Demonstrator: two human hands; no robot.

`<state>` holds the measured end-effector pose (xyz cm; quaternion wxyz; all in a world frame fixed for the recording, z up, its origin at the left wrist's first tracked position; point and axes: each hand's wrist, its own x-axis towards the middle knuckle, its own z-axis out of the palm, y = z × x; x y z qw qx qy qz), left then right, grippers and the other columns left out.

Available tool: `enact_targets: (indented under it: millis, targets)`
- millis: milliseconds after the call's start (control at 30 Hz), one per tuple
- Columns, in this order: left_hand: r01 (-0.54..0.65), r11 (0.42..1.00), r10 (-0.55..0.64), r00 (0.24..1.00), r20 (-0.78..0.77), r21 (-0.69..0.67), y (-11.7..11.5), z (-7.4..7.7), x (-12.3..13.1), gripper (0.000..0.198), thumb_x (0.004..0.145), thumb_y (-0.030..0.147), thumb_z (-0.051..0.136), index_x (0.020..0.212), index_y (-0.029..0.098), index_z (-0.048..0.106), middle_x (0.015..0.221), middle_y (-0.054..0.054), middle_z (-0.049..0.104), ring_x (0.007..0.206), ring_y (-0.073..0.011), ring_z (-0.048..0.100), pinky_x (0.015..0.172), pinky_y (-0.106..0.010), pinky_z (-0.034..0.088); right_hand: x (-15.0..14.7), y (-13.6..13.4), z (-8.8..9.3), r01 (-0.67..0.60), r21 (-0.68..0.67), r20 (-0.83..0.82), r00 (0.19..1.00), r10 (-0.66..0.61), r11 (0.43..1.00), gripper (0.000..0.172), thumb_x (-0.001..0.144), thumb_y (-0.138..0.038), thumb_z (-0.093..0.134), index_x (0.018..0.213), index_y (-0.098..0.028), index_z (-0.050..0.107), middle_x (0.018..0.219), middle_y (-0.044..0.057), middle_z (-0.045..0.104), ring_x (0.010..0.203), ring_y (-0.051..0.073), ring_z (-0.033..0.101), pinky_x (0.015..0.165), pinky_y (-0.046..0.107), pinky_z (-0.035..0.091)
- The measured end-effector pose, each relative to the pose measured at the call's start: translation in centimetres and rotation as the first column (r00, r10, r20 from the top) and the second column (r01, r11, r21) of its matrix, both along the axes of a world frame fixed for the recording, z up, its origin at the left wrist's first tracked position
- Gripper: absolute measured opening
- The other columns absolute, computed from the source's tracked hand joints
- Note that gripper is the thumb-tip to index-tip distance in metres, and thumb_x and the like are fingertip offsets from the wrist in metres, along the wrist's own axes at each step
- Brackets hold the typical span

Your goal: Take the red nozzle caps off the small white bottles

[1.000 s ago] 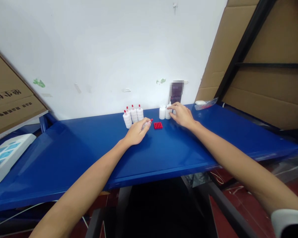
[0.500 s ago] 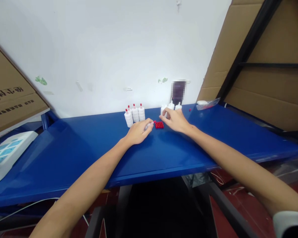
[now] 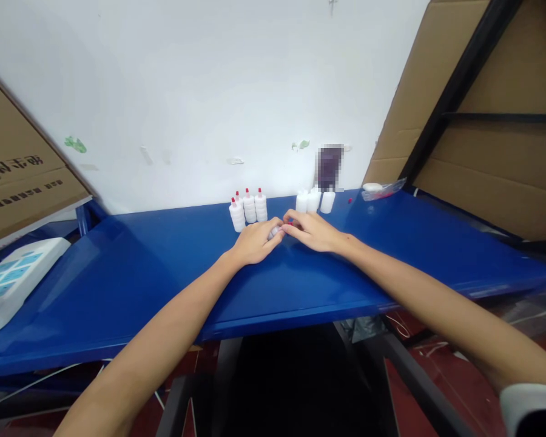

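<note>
Your left hand is gripping a bottle on the counter; your right hand is touching its tip, though I cannot tell its grasp.

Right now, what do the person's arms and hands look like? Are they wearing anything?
Both arms are bare. The left hand and right hand have no gloves, and I see no rings or watch. Only a white sleeve edge shows on the right upper arm.

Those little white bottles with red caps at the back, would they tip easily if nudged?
Probably. The red-capped bottles stand tall and narrow, huddled close, so one nudge could topple several. They look like light plastic, likely to skid on the glossy blue table.
</note>
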<state>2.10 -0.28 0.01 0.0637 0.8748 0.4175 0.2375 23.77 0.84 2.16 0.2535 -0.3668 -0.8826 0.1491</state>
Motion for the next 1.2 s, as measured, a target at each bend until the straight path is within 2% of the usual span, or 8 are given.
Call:
enact_targets:
  millis: [133, 367, 500, 733, 933, 1033, 1133, 1200]
  targets:
    - [0.056, 0.998, -0.054, 0.998, 0.037, -0.037, 0.0, 0.3, -0.1, 0.037, 0.103, 0.051, 0.041, 0.117, 0.023, 0.060, 0.098, -0.005, 0.073, 0.084, -0.0245, 0.068, 0.075, -0.034, 0.047, 0.0, -0.1, 0.1, -0.034, 0.038, 0.004, 0.999, 0.034, 0.999, 0.023, 0.101, -0.042, 0.047, 0.096, -0.021, 0.055, 0.075, -0.001, 0.061, 0.065, 0.015, 0.052, 0.062, 0.028, 0.032]
    - [0.063, 0.998, -0.063, 0.998, 0.032, 0.002, 0.0, 0.0, -0.1, 0.029, 0.100, 0.044, 0.046, 0.114, 0.023, 0.060, 0.099, -0.004, 0.073, 0.083, -0.0235, 0.067, 0.076, -0.034, 0.047, 0.1, 0.3, -0.4, -0.120, 0.101, -0.015, 0.992, 0.122, 0.988, 0.021, 0.102, -0.038, 0.044, 0.091, -0.021, 0.052, 0.082, 0.001, 0.059, 0.070, 0.016, 0.050, 0.066, 0.029, 0.036]
    - [0.066, 0.998, -0.066, 0.997, 0.037, 0.002, 0.0, 0.0, -0.2, 0.025, 0.100, 0.041, 0.046, 0.110, 0.022, 0.059, 0.091, -0.003, 0.070, 0.077, -0.0218, 0.064, 0.072, -0.033, 0.044, -0.1, 0.2, -0.6, -0.149, 0.133, -0.009, 0.988, 0.152, 0.980, 0.022, 0.103, -0.036, 0.040, 0.091, -0.021, 0.050, 0.089, 0.005, 0.060, 0.075, 0.018, 0.052, 0.071, 0.032, 0.039]
    - [0.111, 0.994, -0.112, 0.989, 0.094, 0.019, -0.1, 0.1, 0.0, 0.022, 0.099, 0.038, 0.043, 0.102, 0.021, 0.056, 0.085, -0.003, 0.066, 0.072, -0.0199, 0.059, 0.068, -0.032, 0.041, -0.6, -0.2, -0.1, -0.202, 0.171, -0.001, 0.979, 0.205, 0.964, 0.026, 0.104, -0.034, 0.035, 0.082, -0.023, 0.042, 0.083, 0.004, 0.057, 0.071, 0.017, 0.048, 0.069, 0.032, 0.037]
    - [0.138, 0.989, -0.143, 0.978, 0.151, 0.045, -0.2, -0.1, 0.6, 0.020, 0.099, 0.035, 0.045, 0.097, 0.019, 0.057, 0.084, -0.002, 0.065, 0.070, -0.0170, 0.056, 0.067, -0.030, 0.041, -0.5, -0.3, 0.4, -0.169, 0.132, -0.025, 0.985, 0.173, 0.977, 0.030, 0.105, -0.036, 0.033, 0.078, -0.023, 0.040, 0.076, 0.002, 0.055, 0.067, 0.015, 0.047, 0.066, 0.031, 0.035]
    - [0.121, 0.990, -0.129, 0.983, 0.130, 0.068, -0.1, -0.2, 0.5, 0.022, 0.099, 0.034, 0.045, 0.102, 0.018, 0.060, 0.088, -0.003, 0.068, 0.073, -0.0172, 0.059, 0.070, -0.029, 0.045, -0.7, -0.2, 0.3, -0.165, 0.117, -0.071, 0.982, 0.173, 0.979, 0.032, 0.104, -0.037, 0.034, 0.076, -0.023, 0.041, 0.072, 0.000, 0.053, 0.064, 0.014, 0.046, 0.064, 0.030, 0.033]
    - [0.074, 0.989, -0.084, 0.994, 0.072, 0.127, 0.0, -0.1, -0.1, 0.031, 0.097, 0.031, 0.048, 0.123, 0.020, 0.062, 0.104, -0.006, 0.073, 0.086, -0.0194, 0.066, 0.077, -0.030, 0.050, -0.5, 0.2, 0.1, -0.128, 0.066, -0.176, 0.975, 0.138, 0.990, 0.038, 0.105, -0.040, 0.033, 0.072, -0.023, 0.040, 0.065, -0.001, 0.051, 0.061, 0.014, 0.046, 0.063, 0.029, 0.034]
    - [0.046, 0.987, -0.057, 0.996, 0.065, 0.153, 0.0, 0.1, -0.5, 0.042, 0.097, 0.029, 0.050, 0.138, 0.024, 0.057, 0.116, -0.006, 0.073, 0.096, -0.0206, 0.068, 0.084, -0.032, 0.052, 0.1, 0.8, 0.0, -0.062, 0.011, -0.281, 0.958, 0.063, 0.998, 0.041, 0.106, -0.043, 0.030, 0.071, -0.024, 0.038, 0.059, -0.003, 0.048, 0.059, 0.014, 0.046, 0.063, 0.029, 0.036]
